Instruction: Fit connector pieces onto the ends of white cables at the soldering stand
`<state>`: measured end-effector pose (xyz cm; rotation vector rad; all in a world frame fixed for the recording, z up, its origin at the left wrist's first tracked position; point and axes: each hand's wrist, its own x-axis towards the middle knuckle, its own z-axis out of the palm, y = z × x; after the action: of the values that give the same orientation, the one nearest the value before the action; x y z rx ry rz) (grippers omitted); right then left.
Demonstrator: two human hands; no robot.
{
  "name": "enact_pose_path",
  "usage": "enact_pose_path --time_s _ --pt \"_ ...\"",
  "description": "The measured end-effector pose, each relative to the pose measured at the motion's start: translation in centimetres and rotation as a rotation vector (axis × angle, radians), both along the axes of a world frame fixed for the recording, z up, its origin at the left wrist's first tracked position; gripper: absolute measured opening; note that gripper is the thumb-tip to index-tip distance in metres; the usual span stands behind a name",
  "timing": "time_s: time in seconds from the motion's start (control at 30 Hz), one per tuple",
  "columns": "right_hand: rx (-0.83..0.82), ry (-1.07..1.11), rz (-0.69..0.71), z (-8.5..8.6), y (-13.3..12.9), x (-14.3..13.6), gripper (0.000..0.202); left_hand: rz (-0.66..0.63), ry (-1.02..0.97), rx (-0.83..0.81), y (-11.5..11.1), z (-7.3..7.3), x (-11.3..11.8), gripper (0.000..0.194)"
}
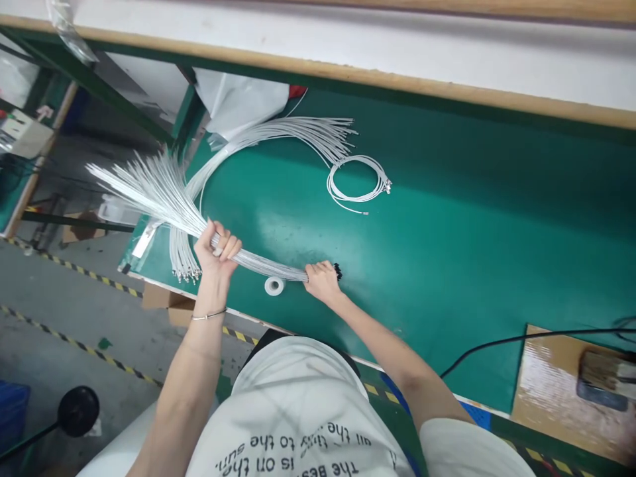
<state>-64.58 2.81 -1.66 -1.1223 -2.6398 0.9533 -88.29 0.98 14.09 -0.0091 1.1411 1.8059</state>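
Your widest free room is the bare green tabletop (472,225) to the right. A coiled cable (355,182) and fanned cables (298,132) block the far left; a tape roll (273,285) sits near the front edge.

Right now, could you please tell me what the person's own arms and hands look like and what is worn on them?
Both forearms are bare, ending in bare hands without gloves. The left hand has a thin silver-coloured bangle around its wrist. The right hand shows no ring, watch or band. Short white T-shirt sleeves cover the upper arms.
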Motion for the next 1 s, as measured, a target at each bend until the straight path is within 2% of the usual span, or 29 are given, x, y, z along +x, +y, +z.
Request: enact_pose_path --time_s 0.07,0.17,0.23,0.37,0.47,0.57,0.63,0.67,0.7,0.73,0.77,0.8,0.9,1.0 --pt "-0.029 0.008 0.049 -1.0 -0.7 -0.5 0.027 0.047 -0.040 -0.040 -1.4 -1.6 0.0 0.054" --pt "-0.085 0.062 0.144 -1.6 -1.1 -0.8 0.025 0.091 -0.047 -0.055 -2.5 -2.4 -0.8 0.055" --pt "-0.126 0.109 0.210 -1.4 -1.0 -0.6 0.028 0.117 -0.058 -0.077 -2.4 -2.2 -1.8 0.053" --pt "-0.204 0.162 0.273 -0.1 -0.3 0.0 0.058 0.163 -0.126 -0.155 -0.6 -1.0 -3.8 0.050" --pt "-0.249 0.191 0.273 1.5 0.4 -0.2 0.076 0.183 -0.221 -0.160 0.9 0.0 -4.7 0.050" --pt "-0.260 0.236 0.262 3.7 1.3 -0.1 0.091 0.180 -0.298 -0.134 1.3 0.8 -5.3 0.048" --pt "-0.261 0.287 0.163 5.5 1.5 0.8 0.094 0.163 -0.282 -0.075 0.7 1.3 -5.6 0.048" --pt "-0.314 0.353 0.023 6.4 1.2 1.6 0.089 0.161 -0.251 -0.037 0.1 1.6 -5.7 0.049" --pt "-0.395 0.432 -0.151 7.4 0.6 2.5 0.077 0.164 -0.211 0.002 -0.6 1.8 -5.8 0.050" --pt "-0.533 0.548 -0.391 8.4 -0.4 3.4 0.060 0.181 -0.166 0.040 -1.4 2.0 -5.9 0.051" --pt "-0.737 0.680 -0.606 9.2 -1.7 4.1 0.043 0.203 -0.123 0.073 -2.3 2.1 -5.9 0.051" --pt "-0.838 0.715 -0.645 10.0 -3.1 4.5 0.037 0.228 -0.088 0.103 -3.2 2.3 -5.8 0.052" --pt "-1.102 0.803 -0.550 11.3 -6.6 2.6 0.042 0.271 -0.023 0.170 -6.2 2.6 -4.7 0.051" --pt "-1.298 0.984 -0.499 11.7 -6.4 -2.3 0.058 0.252 0.013 0.202 -9.6 2.9 -2.9 0.054"
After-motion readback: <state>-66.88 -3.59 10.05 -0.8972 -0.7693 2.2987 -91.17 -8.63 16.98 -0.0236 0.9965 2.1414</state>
